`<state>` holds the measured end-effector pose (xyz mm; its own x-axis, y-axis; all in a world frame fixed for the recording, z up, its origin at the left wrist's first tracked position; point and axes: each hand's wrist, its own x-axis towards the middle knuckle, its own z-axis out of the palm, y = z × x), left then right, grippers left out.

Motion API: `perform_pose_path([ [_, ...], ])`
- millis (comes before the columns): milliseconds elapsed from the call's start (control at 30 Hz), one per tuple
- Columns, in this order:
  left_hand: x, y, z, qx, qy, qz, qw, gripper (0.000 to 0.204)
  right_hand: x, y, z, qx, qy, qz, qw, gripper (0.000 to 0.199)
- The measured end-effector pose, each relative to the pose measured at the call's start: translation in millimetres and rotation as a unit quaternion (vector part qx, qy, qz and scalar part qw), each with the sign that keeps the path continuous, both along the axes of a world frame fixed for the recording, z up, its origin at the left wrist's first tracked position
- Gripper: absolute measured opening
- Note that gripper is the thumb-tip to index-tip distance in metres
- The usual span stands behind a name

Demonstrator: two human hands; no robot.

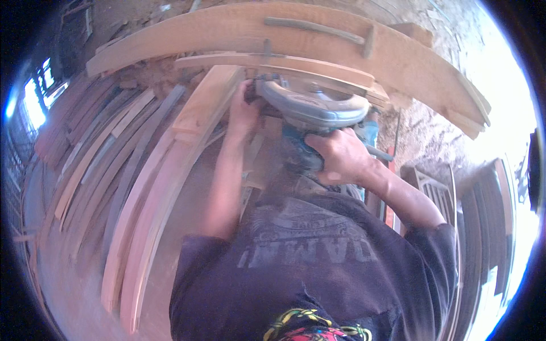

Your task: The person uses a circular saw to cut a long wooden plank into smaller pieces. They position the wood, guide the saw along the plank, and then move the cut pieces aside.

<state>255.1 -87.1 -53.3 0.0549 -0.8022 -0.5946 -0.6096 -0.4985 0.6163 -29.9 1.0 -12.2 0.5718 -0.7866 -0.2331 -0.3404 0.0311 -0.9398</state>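
Dusty ground [424, 133] and long planks [170, 187] lie around a teal-and-grey circular saw [310, 113], beside light boards [335, 69]. The right hand [341, 154] is wrapped round its near side; the left hand [244, 111] is at its left end, grip too blurred to tell. Pale upside-down lettering [310, 253] crosses the dark T-shirt [227, 290].

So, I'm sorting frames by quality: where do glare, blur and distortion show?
Head view: white glare washes out the right edge; the left forearm and saw look soft; the far board bows, likely from the fisheye; the corners are black.
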Motion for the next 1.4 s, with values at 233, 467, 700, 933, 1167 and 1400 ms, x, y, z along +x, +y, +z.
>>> perform_pose_path([
  [233, 5, 1, -3, 0.003, 0.009, -0.017, 1.000, 0.052, 1, 4, -6, -0.007, -0.006, -0.002, 1.000, 0.047],
  [467, 9, 2, -10, 0.026, 0.027, 0.025, 0.999, 0.054, 2, 4, -6, -0.006, -0.011, -0.012, 1.000, 0.044],
  [700, 0, 4, -1, 0.028, 0.028, 0.050, 0.998, 0.051, 2, 2, -7, -0.006, 0.004, 0.004, 1.000, 0.041],
  [933, -8, 0, 8, 0.030, 0.002, 0.041, 0.999, 0.050, 0, -1, -1, 0.022, 0.001, 0.012, 1.000, 0.040],
  [1167, -11, 1, 13, -0.005, 0.037, -0.004, 0.999, 0.050, 2, 0, -2, 0.022, -0.001, 0.012, 1.000, 0.036],
  [1400, 0, 6, 8, 0.028, 0.006, 0.016, 0.999, 0.054, 2, 2, 5, 0.035, -0.009, 0.002, 0.999, 0.033],
])
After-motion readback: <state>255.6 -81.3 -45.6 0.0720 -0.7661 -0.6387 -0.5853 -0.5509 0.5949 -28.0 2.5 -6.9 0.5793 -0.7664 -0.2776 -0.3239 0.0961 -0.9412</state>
